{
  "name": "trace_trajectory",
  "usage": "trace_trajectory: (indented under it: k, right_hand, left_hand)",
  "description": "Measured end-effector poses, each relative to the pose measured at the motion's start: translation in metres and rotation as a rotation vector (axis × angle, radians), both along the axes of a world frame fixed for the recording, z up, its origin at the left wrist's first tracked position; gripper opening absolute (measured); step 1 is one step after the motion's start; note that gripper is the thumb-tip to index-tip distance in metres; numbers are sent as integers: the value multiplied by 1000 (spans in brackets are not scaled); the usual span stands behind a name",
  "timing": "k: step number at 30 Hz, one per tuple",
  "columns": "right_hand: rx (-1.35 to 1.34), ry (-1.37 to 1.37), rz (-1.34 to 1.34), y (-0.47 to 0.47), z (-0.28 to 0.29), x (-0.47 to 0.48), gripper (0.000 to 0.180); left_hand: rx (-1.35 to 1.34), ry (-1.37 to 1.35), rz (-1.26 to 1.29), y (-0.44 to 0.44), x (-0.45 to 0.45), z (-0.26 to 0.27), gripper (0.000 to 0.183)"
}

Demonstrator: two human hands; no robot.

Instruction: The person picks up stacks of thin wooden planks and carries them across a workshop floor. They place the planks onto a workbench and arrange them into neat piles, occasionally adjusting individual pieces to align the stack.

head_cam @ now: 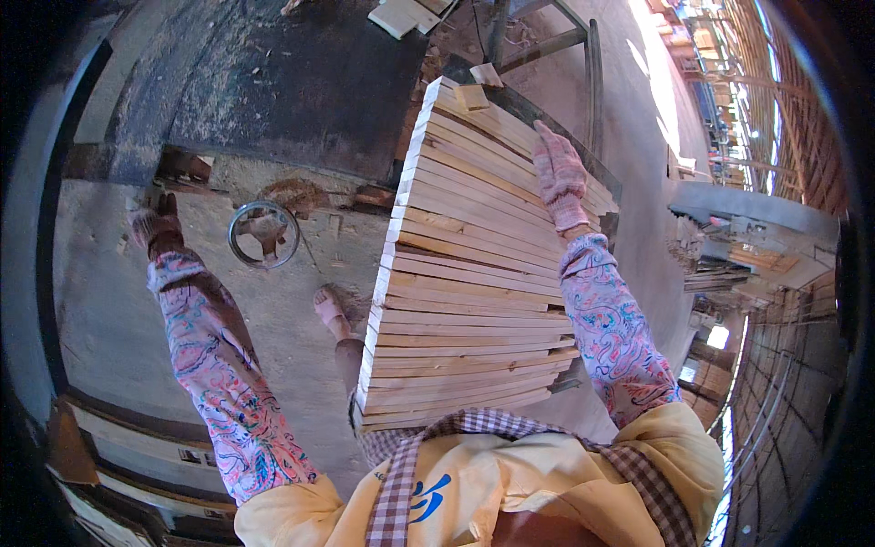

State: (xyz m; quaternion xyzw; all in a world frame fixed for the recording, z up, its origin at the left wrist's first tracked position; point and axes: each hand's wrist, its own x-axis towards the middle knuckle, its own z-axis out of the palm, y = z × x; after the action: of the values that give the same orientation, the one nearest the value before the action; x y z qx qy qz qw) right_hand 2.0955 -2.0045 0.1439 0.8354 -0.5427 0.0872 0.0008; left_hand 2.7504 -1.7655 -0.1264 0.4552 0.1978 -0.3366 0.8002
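A row of wooden strips point(472, 273) lies side by side before me, their pale end faces lined up along the left edge. My right hand point(560, 174), in a pinkish knit glove, rests against the far right part of the row with its fingers together. To the left, my left hand point(158, 222), gloved with darker fingertips showing, reaches to the shadowed front of a dark machine table point(294, 89); what its fingers touch cannot be made out. Between my arms a metal handwheel point(264, 234) stands on the machine's side. A small wood block point(472, 98) lies on the far strips.
Sawdust covers part of the dark table. Pale board offcuts point(403, 15) lie at its far edge. A metal frame point(547, 48) stands beyond the strips. Stacked boards point(137, 465) are at lower left, and another machine point(759, 225) stands at right.
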Motion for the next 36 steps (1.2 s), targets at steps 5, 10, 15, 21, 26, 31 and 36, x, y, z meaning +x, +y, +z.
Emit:
trace_trajectory:
  k: [5,10,15,21,26,31,36]
  right_hand:
    - [-56,-45,73,2,-3,7,40]
    - [85,-77,100,-2,18,22,38]
    - [-29,134,177,-19,57,35,39]
    - [272,8,571,-23,70,111,34]
    - [-196,-532,409,-25,84,81,33]
    - [-5,-127,299,-59,31,-17,37]
    - [144,-185,227,-77,9,-142,43]
  left_hand:
    - [-58,-13,-70,13,-4,-13,47]
    - [-199,-173,-315,77,-35,-14,48]
    - [92,-54,-179,175,-144,55,53]
    - [403,72,-93,318,-240,89,64]
    - [518,215,53,391,-327,127,34]
    - [541,231,139,431,-396,168,28]
    - [638,173,140,413,-445,217,23]
